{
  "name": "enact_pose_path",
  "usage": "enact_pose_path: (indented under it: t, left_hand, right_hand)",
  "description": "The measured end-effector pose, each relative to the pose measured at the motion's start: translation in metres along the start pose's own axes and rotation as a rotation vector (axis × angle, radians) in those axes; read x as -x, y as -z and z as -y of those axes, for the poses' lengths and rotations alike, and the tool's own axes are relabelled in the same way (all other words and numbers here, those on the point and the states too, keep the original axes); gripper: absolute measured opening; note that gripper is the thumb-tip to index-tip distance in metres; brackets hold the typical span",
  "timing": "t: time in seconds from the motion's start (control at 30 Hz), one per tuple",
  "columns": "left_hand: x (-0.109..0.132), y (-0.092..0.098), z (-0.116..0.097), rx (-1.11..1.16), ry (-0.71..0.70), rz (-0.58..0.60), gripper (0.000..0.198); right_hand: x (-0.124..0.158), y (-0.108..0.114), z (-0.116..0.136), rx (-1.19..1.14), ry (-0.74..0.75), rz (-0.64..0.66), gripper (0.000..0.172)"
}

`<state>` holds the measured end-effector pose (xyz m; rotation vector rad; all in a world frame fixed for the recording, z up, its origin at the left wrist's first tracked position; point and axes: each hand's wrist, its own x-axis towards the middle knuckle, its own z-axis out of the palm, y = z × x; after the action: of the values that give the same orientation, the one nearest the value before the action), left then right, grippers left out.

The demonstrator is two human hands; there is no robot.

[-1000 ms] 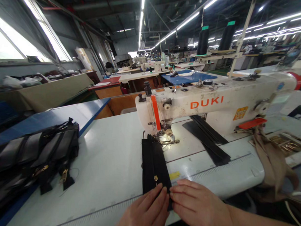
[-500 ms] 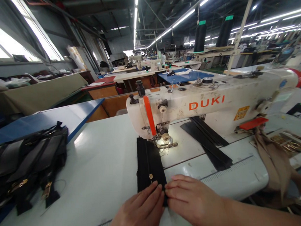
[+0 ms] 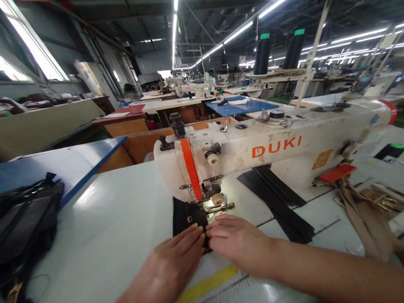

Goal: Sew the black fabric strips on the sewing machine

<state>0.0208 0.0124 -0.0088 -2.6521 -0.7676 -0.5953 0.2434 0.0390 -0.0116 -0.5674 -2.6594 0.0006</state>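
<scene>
Black fabric piece (image 3: pixel 181 217) on the bench (image 3: pixel 124 216), at the head of the sewing machine (image 3: pixel 235 146), left hand (image 3: pixel 169 261) and right hand (image 3: pixel 236 239) on its near end, each grip's fingers together, pinching or merely pressing unclear, black strips (image 3: pixel 279 210) to the right

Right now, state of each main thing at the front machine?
Sewing machine: needle area lit; running unclear
Left hand: on black fabric
Right hand: fingertips at black fabric's right edge
Black fabric: flat, far end partly hidden
Black strips: overlapping, partly under machine arm
Thread cones: upright, green-topped
</scene>
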Motion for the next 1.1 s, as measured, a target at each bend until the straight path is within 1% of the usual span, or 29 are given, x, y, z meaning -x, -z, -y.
enact_pose_path:
  t: [0.07, 0.17, 0.37, 0.53, 0.63, 0.73, 0.8, 0.87, 0.93, 1.0, 1.07, 1.1]
  left_hand:
    - [-0.006, 0.001, 0.007, -0.011, 0.019, -0.011, 0.034]
    - [-0.013, 0.0, 0.018, 0.002, 0.063, -0.009, 0.035]
    - [-0.015, -0.012, 0.04, -0.013, 0.121, -0.025, 0.04]
    - [-0.019, -0.017, 0.049, 0.017, 0.197, 0.011, 0.043]
    - [-0.023, -0.018, 0.049, 0.035, 0.216, 0.024, 0.042]
    - [-0.017, -0.01, 0.038, 0.018, 0.231, 0.029, 0.04]
    - [-0.007, 0.002, 0.021, -0.003, 0.243, 0.038, 0.037]
    - [0.007, 0.017, -0.001, -0.025, 0.259, 0.06, 0.033]
    - [0.021, 0.032, -0.024, -0.025, 0.273, 0.102, 0.03]
    - [0.033, 0.044, -0.043, -0.014, 0.291, 0.139, 0.032]
    - [0.044, 0.052, -0.055, -0.041, 0.336, 0.126, 0.038]
    - [0.049, 0.055, -0.059, -0.076, 0.382, 0.095, 0.042]
  right_hand:
    - [-0.004, -0.003, -0.005, -0.004, -0.03, -0.018, 0.003]
    - [-0.007, -0.009, -0.009, -0.05, -0.086, -0.08, 0.004]
    - [-0.007, -0.012, -0.006, -0.069, -0.137, -0.13, 0.005]
    - [-0.006, -0.009, -0.006, -0.073, -0.17, -0.147, 0.006]
    - [-0.004, -0.005, -0.005, -0.07, -0.174, -0.173, 0.011]
    - [0.0, 0.0, -0.001, -0.098, -0.167, -0.268, 0.017]
    - [0.003, 0.002, 0.002, -0.116, -0.163, -0.344, 0.02]
    - [0.006, 0.002, 0.004, -0.11, -0.155, -0.391, 0.023]
    - [0.007, 0.001, 0.005, -0.104, -0.136, -0.399, 0.024]
    - [0.007, 0.0, 0.006, -0.113, -0.115, -0.392, 0.025]
    - [0.008, 0.0, 0.009, -0.124, -0.104, -0.391, 0.026]
    - [0.009, 0.0, 0.01, -0.122, -0.104, -0.391, 0.027]
